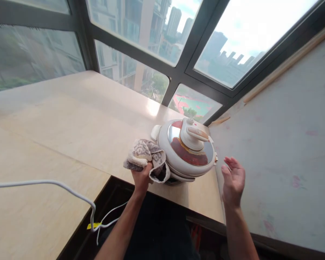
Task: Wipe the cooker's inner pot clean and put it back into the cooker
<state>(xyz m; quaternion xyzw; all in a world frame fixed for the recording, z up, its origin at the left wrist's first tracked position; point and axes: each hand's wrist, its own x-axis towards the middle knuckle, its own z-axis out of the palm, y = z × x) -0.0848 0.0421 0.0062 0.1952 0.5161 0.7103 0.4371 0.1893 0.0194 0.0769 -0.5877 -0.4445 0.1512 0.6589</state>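
My left hand (pixel 142 177) is wrapped round a bunched, grey-and-white patterned towel (pixel 141 153). The towel's loose end hangs against the near left side of a white electric pressure cooker (pixel 178 168). That cooker stands on the wooden counter by the window, its lid closed. On the lid are a reddish, shiny panel and a raised handle (pixel 197 133) with a beige grip. To the right of the cooker, my right hand (pixel 234 182) is held in the air, fingers stretched out and holding nothing; a small gap parts it from the cooker's side.
The pale wooden counter (pixel 56 119) runs along dark-framed windows. A patterned wall (pixel 281 144) closes off the right side. Over the counter's left part a white cable (pixel 56 183) runs and drops past the edge, carrying a yellow tag (pixel 94 226).
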